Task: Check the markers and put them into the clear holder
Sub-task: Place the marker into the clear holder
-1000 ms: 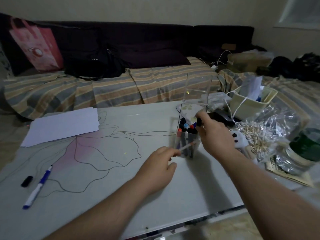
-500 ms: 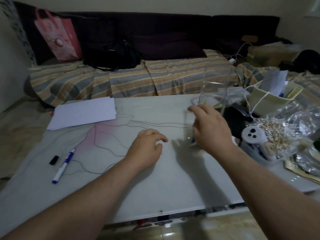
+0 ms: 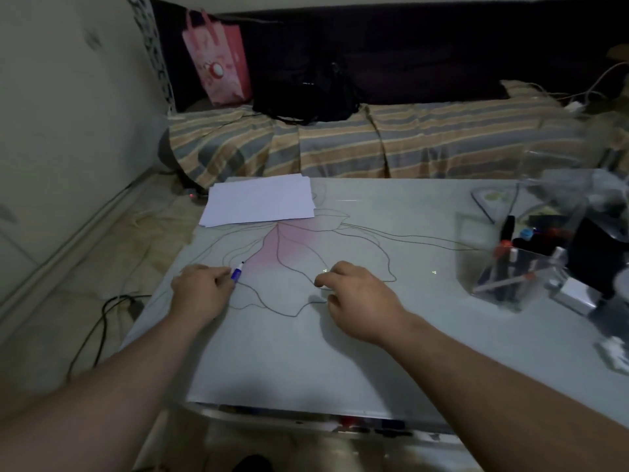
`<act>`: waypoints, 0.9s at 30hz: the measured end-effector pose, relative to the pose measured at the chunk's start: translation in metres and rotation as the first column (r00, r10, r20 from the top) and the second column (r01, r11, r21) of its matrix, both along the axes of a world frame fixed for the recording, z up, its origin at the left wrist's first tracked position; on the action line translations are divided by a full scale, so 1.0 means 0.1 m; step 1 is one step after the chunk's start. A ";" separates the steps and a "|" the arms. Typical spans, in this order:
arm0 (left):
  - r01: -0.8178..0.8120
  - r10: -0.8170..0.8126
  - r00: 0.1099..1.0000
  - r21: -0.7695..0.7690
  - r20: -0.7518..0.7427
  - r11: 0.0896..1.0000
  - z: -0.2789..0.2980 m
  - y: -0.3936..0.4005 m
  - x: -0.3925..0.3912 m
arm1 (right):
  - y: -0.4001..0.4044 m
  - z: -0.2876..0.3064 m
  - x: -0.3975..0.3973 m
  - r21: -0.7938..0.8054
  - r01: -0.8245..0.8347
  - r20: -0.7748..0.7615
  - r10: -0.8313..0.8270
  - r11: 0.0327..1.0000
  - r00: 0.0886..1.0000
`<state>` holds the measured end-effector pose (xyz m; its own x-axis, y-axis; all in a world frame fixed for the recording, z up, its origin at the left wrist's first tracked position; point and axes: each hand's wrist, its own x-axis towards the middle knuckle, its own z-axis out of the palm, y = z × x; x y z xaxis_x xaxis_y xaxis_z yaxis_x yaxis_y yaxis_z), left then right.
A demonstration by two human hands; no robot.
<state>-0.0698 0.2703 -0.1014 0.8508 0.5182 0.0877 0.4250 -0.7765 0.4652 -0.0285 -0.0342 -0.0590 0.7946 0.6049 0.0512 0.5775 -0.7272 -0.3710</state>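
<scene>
Left hand (image 3: 200, 290) palm-down on the counter (image 3: 340, 352), fingers curled over a blue marker (image 3: 237, 272); its tip pokes out past the fingertips. Right hand (image 3: 357, 301) loosely curled, empty. Clear holder (image 3: 510, 264) with markers stands well right of it. White paper (image 3: 260, 201) beyond the fingers, striped sofa (image 3: 374, 141) behind.

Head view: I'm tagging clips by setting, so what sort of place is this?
Probably a home living room: a sofa with a striped cover, a low glass table with a printed flower, and a pink gift bag propped in the corner.
</scene>
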 end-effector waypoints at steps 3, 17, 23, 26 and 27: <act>0.122 -0.119 0.992 -0.048 0.049 0.991 0.05 -0.26 -0.02 | 0.10 -0.07 0.00 -0.022 -0.009 -0.030 0.008 1.000 1.000; 0.310 -0.312 0.948 -0.395 0.061 0.865 -0.02 -1.43 0.11 | 0.02 -0.23 0.04 -0.075 0.178 -0.339 -0.193 0.981 0.921; 0.209 -0.142 0.976 -0.905 0.167 0.370 0.04 -1.39 0.10 | -0.16 -0.13 0.09 -0.072 0.264 -0.163 -0.273 0.962 0.948; 0.101 -0.067 0.993 -0.992 0.096 0.081 0.15 -1.45 0.11 | -0.36 -0.08 0.12 0.055 0.314 -0.153 -0.302 0.948 0.941; 0.078 -0.065 0.995 -0.997 0.077 0.009 0.19 -1.48 0.11 | -0.41 -0.06 0.13 0.124 0.328 -0.177 -0.304 0.937 0.936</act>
